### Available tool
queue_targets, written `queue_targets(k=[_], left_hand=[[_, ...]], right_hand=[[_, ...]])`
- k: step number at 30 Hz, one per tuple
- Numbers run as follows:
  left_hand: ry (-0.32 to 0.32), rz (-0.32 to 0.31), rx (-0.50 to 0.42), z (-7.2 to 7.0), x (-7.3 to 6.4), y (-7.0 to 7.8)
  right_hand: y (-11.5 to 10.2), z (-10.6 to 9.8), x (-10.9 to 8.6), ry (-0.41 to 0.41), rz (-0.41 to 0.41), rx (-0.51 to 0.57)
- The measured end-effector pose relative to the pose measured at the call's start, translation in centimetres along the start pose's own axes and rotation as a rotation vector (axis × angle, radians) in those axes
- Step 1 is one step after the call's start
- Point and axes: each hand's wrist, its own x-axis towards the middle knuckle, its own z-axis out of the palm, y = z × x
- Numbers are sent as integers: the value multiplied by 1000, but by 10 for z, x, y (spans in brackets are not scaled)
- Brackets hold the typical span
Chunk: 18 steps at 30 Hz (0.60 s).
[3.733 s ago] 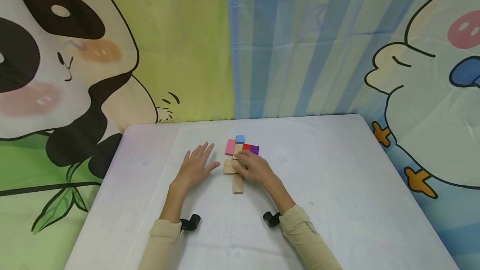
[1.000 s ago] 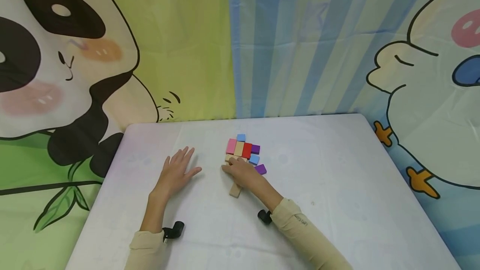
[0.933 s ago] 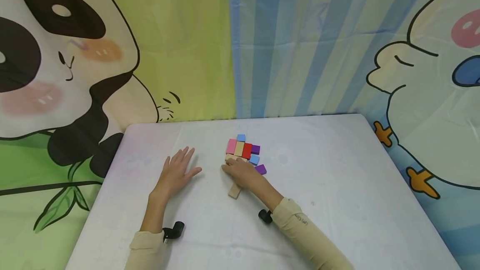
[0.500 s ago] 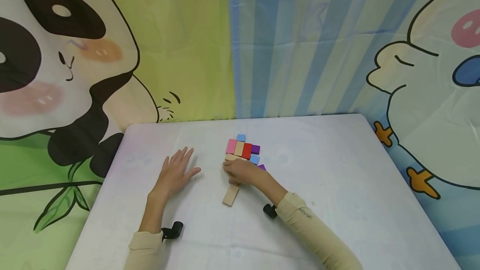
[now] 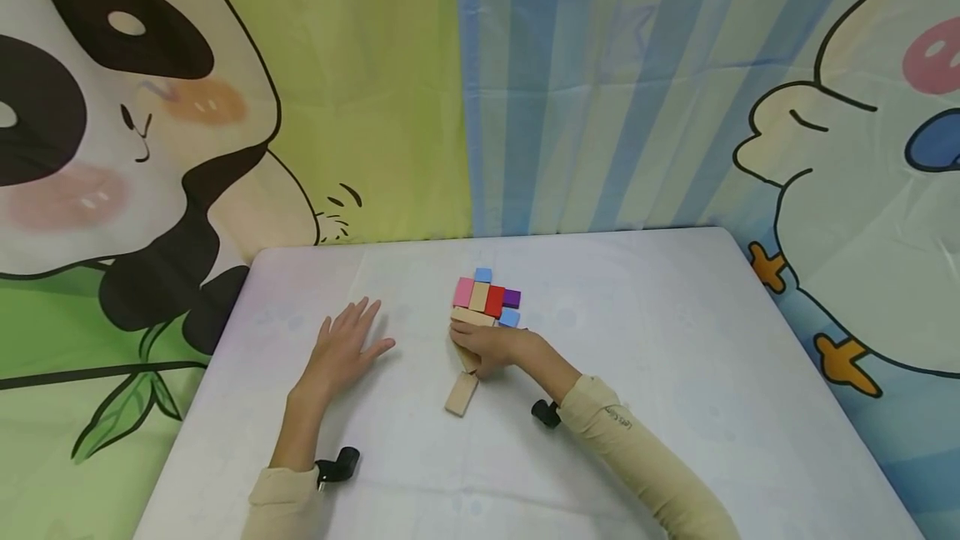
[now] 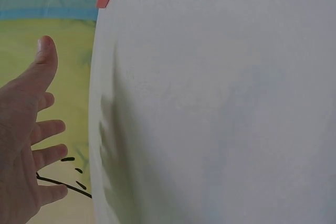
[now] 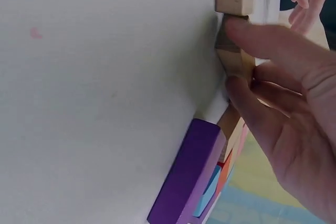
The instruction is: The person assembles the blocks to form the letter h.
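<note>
My right hand (image 5: 495,348) pinches a small plain wooden block (image 7: 235,59) between thumb and fingers, low over the table, partly covered by the hand. Just in front of it lies another plain wooden block (image 5: 461,394), tilted on the cloth. Behind the hand, flat blocks lie close together: a crosswise plain block (image 5: 472,317), a pink block (image 5: 462,292), a plain upright block (image 5: 480,297), a red block (image 5: 494,301), a purple block (image 5: 512,298) and two blue ones. A second purple block (image 7: 184,171) shows in the right wrist view. My left hand (image 5: 337,357) is spread, holding nothing.
The blocks lie on a white-covered table (image 5: 675,357). A printed curtain (image 5: 375,90) hangs behind its far edge. Each wrist wears a small black camera, such as the one (image 5: 546,413) on the right.
The front plain block has slid toward me and turned aslant. My right hand has turned with its fingers on a plain block. My left hand has drawn back to the left.
</note>
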Motion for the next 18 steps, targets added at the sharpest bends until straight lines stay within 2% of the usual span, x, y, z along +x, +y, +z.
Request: queue_targets(k=[5,10,13,18], left_hand=[[14,0,1,-1,-4,-4],[5,-10,-10,-1,-7,-7],[-3,-15,3,-1,-9,-9],[17,-12,17,-4,-10,-13]], right_hand=[[-3,1,1,70,-15,-113],[-7,-2,3,98,-34,-191],[-9,-5,5,146,-50,-189],[-17,-8,16,272,-80,-139]])
